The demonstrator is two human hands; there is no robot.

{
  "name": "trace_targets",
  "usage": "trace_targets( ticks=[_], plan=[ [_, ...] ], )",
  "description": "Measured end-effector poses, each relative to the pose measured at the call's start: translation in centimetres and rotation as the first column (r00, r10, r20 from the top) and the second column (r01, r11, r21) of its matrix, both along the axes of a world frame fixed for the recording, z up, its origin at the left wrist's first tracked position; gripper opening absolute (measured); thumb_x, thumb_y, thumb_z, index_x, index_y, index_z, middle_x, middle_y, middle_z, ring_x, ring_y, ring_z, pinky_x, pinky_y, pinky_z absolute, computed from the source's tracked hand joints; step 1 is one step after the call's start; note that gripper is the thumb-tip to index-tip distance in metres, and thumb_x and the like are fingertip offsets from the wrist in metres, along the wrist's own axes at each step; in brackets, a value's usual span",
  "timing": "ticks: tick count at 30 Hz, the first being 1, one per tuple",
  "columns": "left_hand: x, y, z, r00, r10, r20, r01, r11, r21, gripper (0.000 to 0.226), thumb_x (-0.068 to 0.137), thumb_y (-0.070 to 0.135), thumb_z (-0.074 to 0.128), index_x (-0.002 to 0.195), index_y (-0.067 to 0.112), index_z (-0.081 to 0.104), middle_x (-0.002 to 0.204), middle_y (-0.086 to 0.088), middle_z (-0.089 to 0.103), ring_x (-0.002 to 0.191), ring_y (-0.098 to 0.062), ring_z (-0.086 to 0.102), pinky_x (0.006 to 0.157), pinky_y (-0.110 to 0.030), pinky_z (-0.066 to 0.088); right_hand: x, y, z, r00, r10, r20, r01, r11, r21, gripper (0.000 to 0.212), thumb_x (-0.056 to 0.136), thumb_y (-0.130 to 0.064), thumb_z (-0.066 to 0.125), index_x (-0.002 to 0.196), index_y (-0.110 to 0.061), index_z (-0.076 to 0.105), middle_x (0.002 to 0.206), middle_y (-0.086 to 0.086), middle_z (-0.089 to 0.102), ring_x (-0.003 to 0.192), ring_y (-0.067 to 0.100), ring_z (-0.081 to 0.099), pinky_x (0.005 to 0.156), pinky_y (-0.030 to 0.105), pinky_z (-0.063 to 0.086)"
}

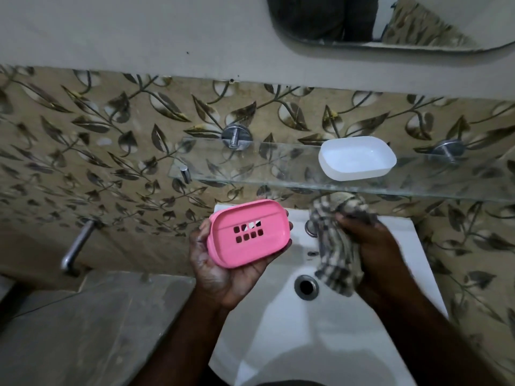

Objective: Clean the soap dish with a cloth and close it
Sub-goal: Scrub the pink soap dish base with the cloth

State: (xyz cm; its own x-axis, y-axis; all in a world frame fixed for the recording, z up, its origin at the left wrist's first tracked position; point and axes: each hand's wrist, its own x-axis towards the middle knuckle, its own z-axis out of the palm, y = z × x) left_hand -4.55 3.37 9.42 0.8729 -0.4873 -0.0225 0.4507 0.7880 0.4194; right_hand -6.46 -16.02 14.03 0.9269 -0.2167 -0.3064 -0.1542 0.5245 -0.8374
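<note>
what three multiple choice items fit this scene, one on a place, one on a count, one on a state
1. Where does the white cover lie?
A. on the glass shelf
B. in the sink
C. on the floor

2. How many square holes show in the pink soap dish that the left hand holds?
A. four
B. twelve
C. eight

3. What is the right hand doing?
A. hanging open with nothing in it
B. gripping the checked cloth
C. turning a tap

Answers:
1 A: the cover sits open side up on the shelf by the wall.
2 C: the holes stand in two rows of four.
3 B: its fingers curl round the bunched cloth, which hangs over the basin.
</note>
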Motion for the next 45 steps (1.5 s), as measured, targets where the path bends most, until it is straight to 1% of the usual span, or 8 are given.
trace_targets(
  ticks=[4,13,18,23,29,38,42,45],
  plan=[
    [-0.1,0.7,-0.2,0.994,-0.099,-0.038,0.095,0.991,-0.096,0.107,0.075,0.057,0.053,0.152,0.003,0.002,0.154,-0.036,-0.008,0.141,-0.058,0.001,0.114,-0.065,-0.003,-1.2,-2.6,0.4,0.998,-0.006,-0.064,0.015,0.990,0.138,0.026,0.078,-0.016,0.060,0.098,-0.003,0.070,0.092,0.017,0.072,0.077,0.027,0.069,0.062,0.033,0.059],
    [-0.6,0.8,-0.2,0.995,-0.098,0.016,0.099,0.992,-0.076,0.103,0.076,0.054,0.058,0.150,0.000,0.012,0.155,-0.035,0.001,0.141,-0.056,0.004,0.113,-0.067,-0.007,-3.2,-0.2,2.7,0.980,0.170,0.105,-0.062,0.758,-0.649,0.022,0.087,-0.009,0.070,0.069,-0.017,0.062,0.054,0.012,0.058,0.039,0.021,0.054,0.037,0.025,0.043],
    [-0.9,0.0,0.5,0.995,0.031,0.097,-0.037,0.997,0.060,0.062,0.079,0.045,0.063,0.128,0.008,0.059,0.132,-0.017,0.059,0.122,-0.031,0.055,0.107,-0.050,0.039,-1.6,1.6,2.4,0.859,0.503,0.093,0.059,0.084,-0.995,0.012,0.085,-0.030,0.057,0.091,-0.028,0.068,0.076,-0.005,0.058,0.068,0.016,0.059,0.059,0.033,0.048],
    [-1.4,-1.1,1.7,0.980,0.184,0.077,-0.195,0.967,0.164,0.071,0.053,0.047,0.081,0.111,0.007,0.071,0.116,-0.018,0.068,0.107,-0.031,0.064,0.093,-0.045,0.051,-1.4,4.2,1.8,0.932,0.362,0.020,0.090,-0.179,-0.980,0.021,0.073,-0.030,0.054,0.090,-0.025,0.065,0.073,0.000,0.055,0.055,0.028,0.059,0.043,0.032,0.043],
    [-1.7,-1.7,0.4,0.977,0.214,0.001,-0.210,0.958,0.195,0.102,0.059,0.048,0.077,0.138,-0.006,0.043,0.139,-0.028,0.047,0.127,-0.040,0.044,0.106,-0.048,0.039,-2.2,4.2,0.1,0.922,0.385,0.025,0.009,0.043,-0.999,0.016,0.074,-0.024,0.056,0.087,-0.016,0.062,0.076,0.002,0.060,0.068,0.032,0.061,0.056,0.037,0.048],
    [-2.3,-3.1,1.3,0.967,0.257,0.005,-0.252,0.944,0.213,0.076,0.068,0.046,0.071,0.123,-0.004,0.061,0.125,-0.023,0.062,0.116,-0.033,0.060,0.101,-0.041,0.048,-2.4,4.7,1.0,0.840,0.543,0.004,-0.131,0.211,-0.969,0.009,0.073,-0.018,0.055,0.070,-0.025,0.051,0.071,-0.004,0.064,0.069,0.016,0.059,0.056,0.021,0.036],
    [-2.0,-2.1,3.5,0.968,0.246,-0.054,-0.246,0.969,0.018,0.060,0.099,0.025,0.015,0.136,-0.020,0.032,0.142,-0.038,0.037,0.137,-0.043,0.035,0.116,-0.043,0.018,-3.5,5.5,2.1,0.776,0.620,0.115,-0.171,0.383,-0.908,0.018,0.070,-0.029,0.046,0.080,-0.023,0.059,0.077,-0.009,0.062,0.070,0.010,0.058,0.061,0.026,0.046],
    [-1.6,-1.5,1.6,0.998,0.060,-0.007,-0.060,0.976,-0.208,0.073,0.095,0.026,-0.014,0.142,-0.013,0.026,0.148,-0.034,0.031,0.142,-0.041,0.026,0.117,-0.043,0.009,-3.6,4.5,2.0,0.676,0.727,0.125,-0.104,0.262,-0.959,0.027,0.071,-0.025,0.047,0.093,-0.025,0.063,0.090,-0.009,0.059,0.079,0.015,0.060,0.063,0.029,0.048]
  ],
)
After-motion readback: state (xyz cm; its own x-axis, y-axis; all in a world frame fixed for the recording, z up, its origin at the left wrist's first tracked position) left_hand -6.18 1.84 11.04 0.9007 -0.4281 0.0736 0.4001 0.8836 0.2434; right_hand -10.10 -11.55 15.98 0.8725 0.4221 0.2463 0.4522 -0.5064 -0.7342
